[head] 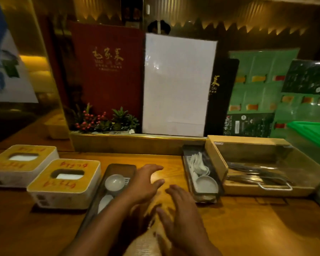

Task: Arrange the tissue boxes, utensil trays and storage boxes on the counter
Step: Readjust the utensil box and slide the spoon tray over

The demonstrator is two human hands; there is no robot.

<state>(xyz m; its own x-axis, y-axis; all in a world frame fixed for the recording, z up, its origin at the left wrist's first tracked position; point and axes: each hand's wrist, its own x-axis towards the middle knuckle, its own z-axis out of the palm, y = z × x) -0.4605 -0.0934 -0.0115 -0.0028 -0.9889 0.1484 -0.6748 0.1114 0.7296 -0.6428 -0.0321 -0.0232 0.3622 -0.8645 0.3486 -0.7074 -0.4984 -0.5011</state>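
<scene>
Reaching: left hand [146,183], fingers spread, empty, beside dark utensil tray [107,189].
Right hand [181,209]: open, near spoon tray [201,178].

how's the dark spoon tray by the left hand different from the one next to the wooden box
The left tray lies angled, its near end toward the viewer, partly under the left hand; the right tray sits nearly square, against the wooden box. The right tray's spoons look packed closer. Both are dark, narrow, and hold white spoons.

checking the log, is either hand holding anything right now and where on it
Nothing is held. The left hand and right hand are both open with fingers spread over the bare counter, between the two utensil trays.
</scene>
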